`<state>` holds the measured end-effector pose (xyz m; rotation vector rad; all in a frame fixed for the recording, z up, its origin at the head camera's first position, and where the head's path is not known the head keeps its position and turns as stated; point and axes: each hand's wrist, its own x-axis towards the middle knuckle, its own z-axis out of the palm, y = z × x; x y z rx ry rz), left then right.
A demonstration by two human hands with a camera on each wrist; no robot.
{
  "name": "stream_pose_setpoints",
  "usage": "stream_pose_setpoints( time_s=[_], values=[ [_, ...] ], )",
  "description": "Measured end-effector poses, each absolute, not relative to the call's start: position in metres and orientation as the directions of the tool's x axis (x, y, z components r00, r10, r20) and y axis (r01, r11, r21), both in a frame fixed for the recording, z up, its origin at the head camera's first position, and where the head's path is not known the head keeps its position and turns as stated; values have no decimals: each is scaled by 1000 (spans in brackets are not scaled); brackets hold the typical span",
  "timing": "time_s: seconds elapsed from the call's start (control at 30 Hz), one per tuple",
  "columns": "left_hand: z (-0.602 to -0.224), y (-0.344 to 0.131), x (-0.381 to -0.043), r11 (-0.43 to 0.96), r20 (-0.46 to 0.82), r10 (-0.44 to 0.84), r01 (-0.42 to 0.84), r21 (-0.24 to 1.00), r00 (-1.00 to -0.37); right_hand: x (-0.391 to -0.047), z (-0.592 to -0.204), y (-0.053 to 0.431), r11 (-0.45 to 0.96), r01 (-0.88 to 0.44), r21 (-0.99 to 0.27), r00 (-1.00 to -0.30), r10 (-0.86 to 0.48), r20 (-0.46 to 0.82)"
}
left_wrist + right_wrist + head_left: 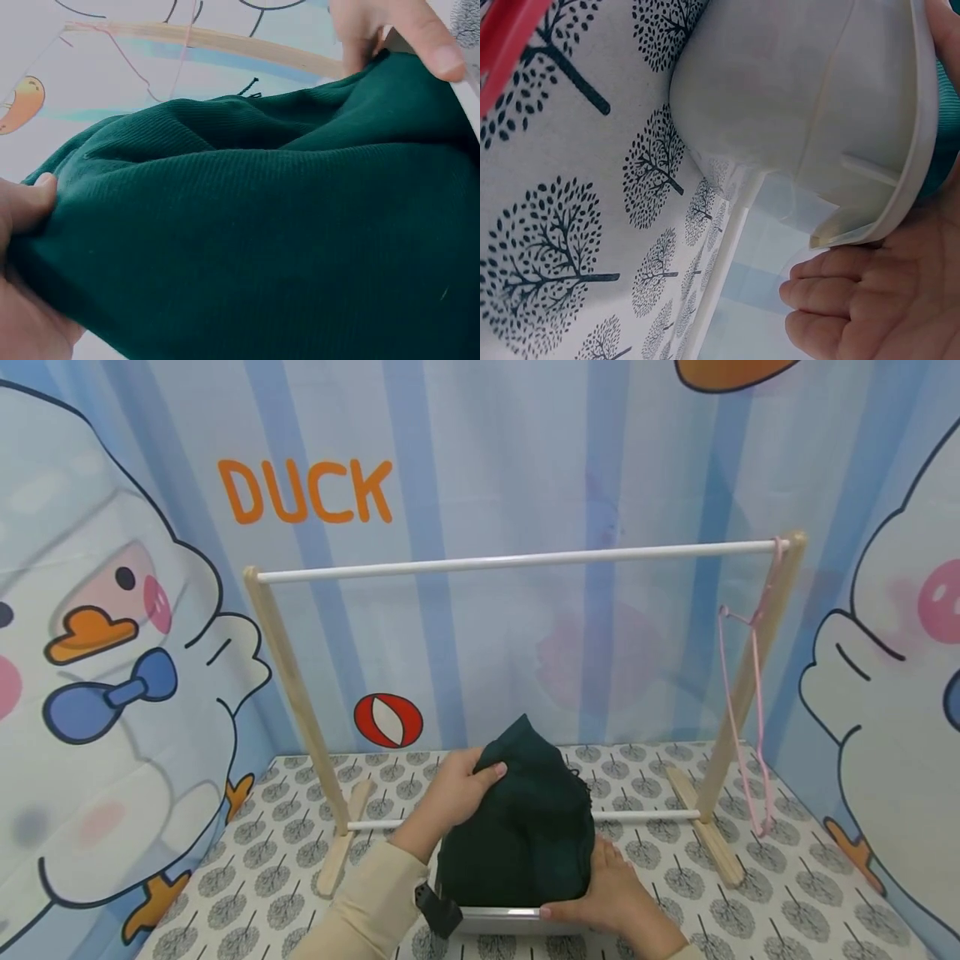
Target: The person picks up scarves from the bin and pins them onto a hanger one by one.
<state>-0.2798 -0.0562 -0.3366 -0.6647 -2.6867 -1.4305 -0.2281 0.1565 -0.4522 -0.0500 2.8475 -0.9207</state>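
A dark green ribbed garment [517, 827] sits bunched in a white plastic bin [510, 920], its upper part raised to a peak above the rim. My left hand [468, 785] grips its upper left edge, thumb on the near face; in the left wrist view this hand [30, 262] pinches the fabric at the left. At the bin's right front corner my right hand [611, 893] holds the rim, thumb along the front. The right wrist view shows the fingers [832, 300] outside, just beyond the rim of the bin [780, 90]. Dark strings [581, 777] stick out at the garment's right side.
Behind the bin stands a wooden clothes rack with a white top rail [517, 561] and a low rail [645, 816]. A pink hanger [757, 718] hangs at its right end. A tree-print cloth [255, 860] covers the table; a duck-print curtain [495, 460] is behind.
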Motion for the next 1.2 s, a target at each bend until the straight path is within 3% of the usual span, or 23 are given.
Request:
stream_pose_setpoints(
  time_s=[0.33, 0.67, 0.87, 1.0, 1.2],
  values=[
    [-310, -53, -278, 470, 250, 390, 425, 774, -886, -226, -451, 156, 816, 6, -578, -992, -69, -108],
    [-287, -56, -275, 456, 290, 383, 453, 766, -877, -226, -447, 156, 834, 49, -550, -985, -52, -166],
    [-276, -59, -271, 409, 321, 370, 463, 787, -872, -225, -445, 156, 843, 8, -537, -991, -65, -116],
    [-275, -61, -269, 397, 331, 384, 478, 783, -862, -219, -429, 158, 869, -12, -495, -992, -74, -105],
    [-276, -65, -267, 417, 330, 363, 469, 778, -871, -196, -374, 163, 909, 49, -414, -980, -36, -194]
  ],
)
